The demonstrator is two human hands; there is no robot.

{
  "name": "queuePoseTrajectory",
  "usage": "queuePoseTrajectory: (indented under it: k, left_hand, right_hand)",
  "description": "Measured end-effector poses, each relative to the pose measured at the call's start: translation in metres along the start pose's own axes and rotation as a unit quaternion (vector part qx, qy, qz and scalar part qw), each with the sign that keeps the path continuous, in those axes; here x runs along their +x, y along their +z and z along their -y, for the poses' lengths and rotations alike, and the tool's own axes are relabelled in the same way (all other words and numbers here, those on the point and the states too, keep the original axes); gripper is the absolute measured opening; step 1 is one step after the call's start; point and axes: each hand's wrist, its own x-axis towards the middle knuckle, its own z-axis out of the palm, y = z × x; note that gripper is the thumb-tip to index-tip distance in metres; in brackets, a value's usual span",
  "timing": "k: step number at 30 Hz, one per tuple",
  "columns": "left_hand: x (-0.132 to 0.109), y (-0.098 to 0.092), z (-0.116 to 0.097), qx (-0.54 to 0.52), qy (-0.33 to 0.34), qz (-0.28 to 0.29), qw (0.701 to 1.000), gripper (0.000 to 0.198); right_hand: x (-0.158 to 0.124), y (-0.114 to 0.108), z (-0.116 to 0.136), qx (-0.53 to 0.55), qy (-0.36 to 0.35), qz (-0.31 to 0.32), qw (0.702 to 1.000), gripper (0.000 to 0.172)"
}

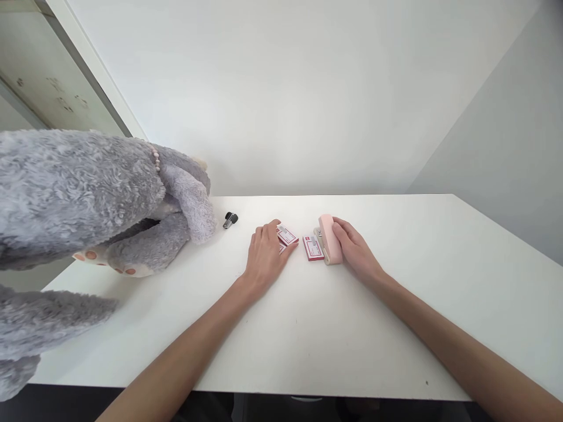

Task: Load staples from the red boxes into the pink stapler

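In the head view my left hand (266,252) rests on the white table, its thumb and fingers curved around small red-and-white staple boxes (287,235). One box lies nearest the fingertips; part of another shows beneath my thumb, and the palm hides the rest. My right hand (354,249) grips a pink stapler (331,239) from its right side, fingers mostly hidden behind it. A cream part with dark lettering shows along the stapler's left side. Between my hands, another red-and-white staple box (313,248) lies flat, right beside the stapler.
A small black-and-silver thing (230,220), perhaps a staple remover, lies left of my left hand. Large grey plush toys (79,187) fill the left side, partly over the white table (299,334). A white wall (281,99) stands behind the table.
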Motion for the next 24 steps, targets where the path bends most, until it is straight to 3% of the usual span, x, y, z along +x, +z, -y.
queuePoseTrajectory:
  k: [4, 13, 24]
  left_hand:
    - [0.000, -0.004, -0.007, -0.064, 0.031, 0.007, 0.997, 0.055]
    - [-0.006, -0.008, -0.017, -0.158, 0.073, 0.099, 0.980, 0.060]
    - [-0.005, 0.000, -0.015, -0.152, 0.002, 0.053, 0.987, 0.062]
  right_hand:
    - [0.000, 0.001, -0.001, 0.008, -0.009, 0.005, 1.000, 0.053]
    - [-0.001, 0.002, 0.005, -0.006, -0.008, 0.006, 1.000, 0.054]
    - [-0.005, 0.002, 0.009, -0.039, -0.019, 0.019, 0.999, 0.050]
